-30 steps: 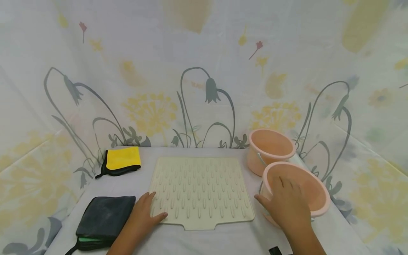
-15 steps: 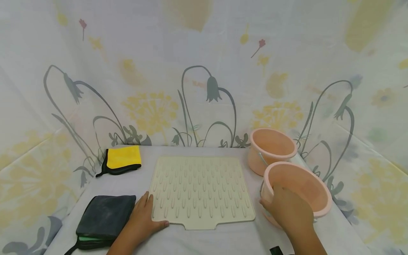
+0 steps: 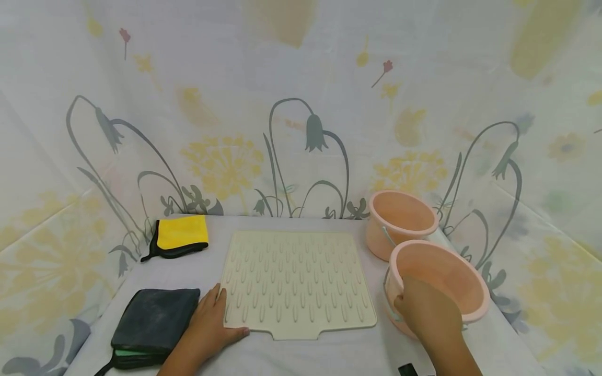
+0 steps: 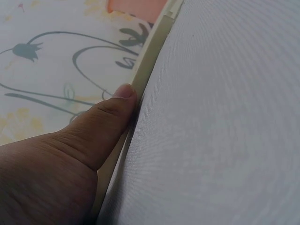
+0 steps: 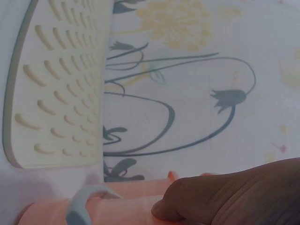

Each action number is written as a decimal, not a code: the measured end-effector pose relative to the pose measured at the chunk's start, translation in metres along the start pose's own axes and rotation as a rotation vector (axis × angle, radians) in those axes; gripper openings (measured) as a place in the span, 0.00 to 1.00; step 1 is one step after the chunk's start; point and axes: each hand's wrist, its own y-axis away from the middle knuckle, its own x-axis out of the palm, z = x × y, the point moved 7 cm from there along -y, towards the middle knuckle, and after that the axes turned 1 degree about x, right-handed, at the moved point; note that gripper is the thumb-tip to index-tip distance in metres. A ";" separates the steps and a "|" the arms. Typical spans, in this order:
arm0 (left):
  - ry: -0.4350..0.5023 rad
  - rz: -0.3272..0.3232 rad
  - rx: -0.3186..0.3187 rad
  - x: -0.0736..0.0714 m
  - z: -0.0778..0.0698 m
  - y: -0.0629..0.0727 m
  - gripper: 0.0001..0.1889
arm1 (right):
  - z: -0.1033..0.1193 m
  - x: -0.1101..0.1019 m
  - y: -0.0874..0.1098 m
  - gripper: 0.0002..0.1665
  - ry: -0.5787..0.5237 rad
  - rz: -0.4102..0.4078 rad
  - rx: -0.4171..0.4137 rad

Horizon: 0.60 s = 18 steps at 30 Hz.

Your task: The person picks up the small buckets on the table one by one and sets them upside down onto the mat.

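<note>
A cream washboard [image 3: 296, 282] with rows of raised ridges lies flat in the middle of the table. My left hand [image 3: 207, 324] rests at its near left corner, fingers along the left side. In the left wrist view the thumb [image 4: 112, 112] lies straight against the board's edge. My right hand [image 3: 430, 308] grips the left rim of the nearer pink bucket [image 3: 481, 290]; its fingers are inside, mostly hidden, and the thumb [image 5: 168, 206] presses the outside. That bucket's pale handle [image 5: 78, 211] hangs down at the side.
Another pink bucket [image 3: 376, 237] stands just behind the gripped one. On the left are a folded dark cloth [image 3: 157, 318] and, farther back, a yellow cloth [image 3: 182, 232] with black trim. A patterned curtain [image 3: 301, 104] encloses the table's back and sides.
My right hand has lowered its fingers into the nearer bucket and closed on the rim. My left hand has slid slightly, its thumb coming down to the board's front edge.
</note>
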 end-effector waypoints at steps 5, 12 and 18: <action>-0.007 0.003 0.006 0.000 -0.001 0.000 0.74 | -0.001 -0.001 0.001 0.11 0.015 -0.028 -0.011; 0.001 0.017 -0.013 0.000 0.000 0.001 0.74 | 0.000 -0.001 0.001 0.10 0.016 -0.035 0.004; 0.006 0.013 -0.015 0.000 0.001 0.001 0.74 | 0.003 -0.003 0.002 0.13 0.029 -0.044 -0.011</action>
